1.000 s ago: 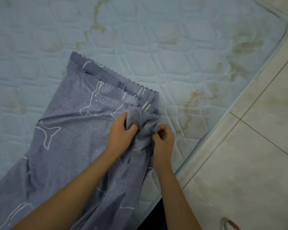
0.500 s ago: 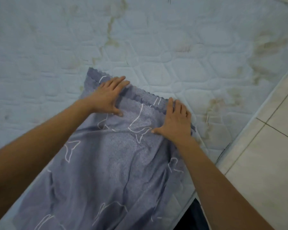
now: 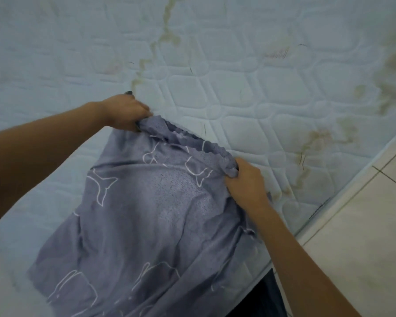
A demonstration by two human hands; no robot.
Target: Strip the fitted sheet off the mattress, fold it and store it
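Observation:
A grey-blue sheet [image 3: 151, 216] printed with white outline shapes lies partly folded on a bare, quilted, stained mattress [image 3: 249, 92]. Its far scalloped edge runs between my hands and is lifted a little off the mattress. My left hand [image 3: 126, 113] is closed on the far left corner of that edge. My right hand [image 3: 245, 181] is closed on the far right corner, bunching the cloth. The near end of the sheet runs out of view at the bottom.
The mattress edge [image 3: 343, 197] runs diagonally at the right, with a pale tiled floor [image 3: 364, 248] beyond it. A dark strip of clothing [image 3: 265, 296] shows at the bottom by the mattress edge.
One second ago both hands pinched the cloth close together. Half a second ago they lay flat on the far edge. Now they are spread apart and closed on its two corners.

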